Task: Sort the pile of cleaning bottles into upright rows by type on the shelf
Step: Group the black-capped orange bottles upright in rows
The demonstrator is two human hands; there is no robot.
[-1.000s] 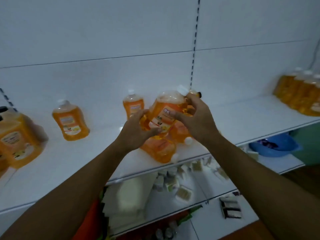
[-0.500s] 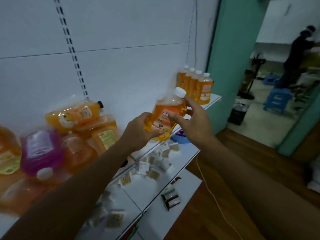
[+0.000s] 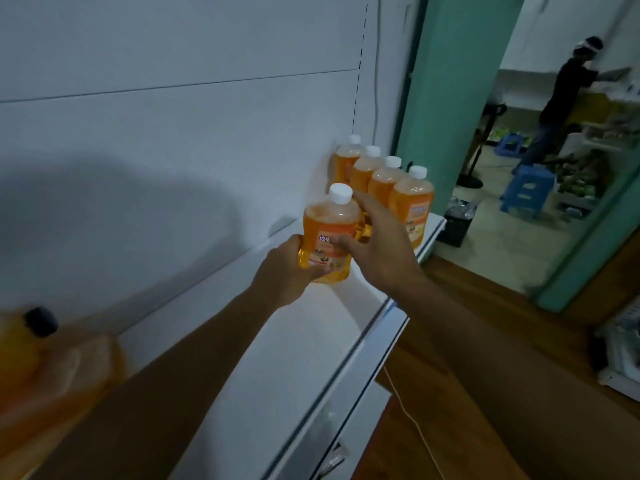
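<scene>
While both the left hand (image 3: 287,268) and right hand (image 3: 377,237) grip the orange bottle (image 3: 329,233), placing is underway; next, stand it beside the row (image 3: 384,178) just beyond.

Shop: white retail shelf (image 3: 332,344), row of identical bottles (image 3: 384,181).

Held bottle (image 3: 327,237): glossy clear plastic, matt white cap | shelf (image 3: 304,358) beneath: smooth white painted metal | floor (image 3: 491,341): wood

White shelf (image 3: 311,341), four upright orange bottles (image 3: 381,181) in a row at its far end
</scene>
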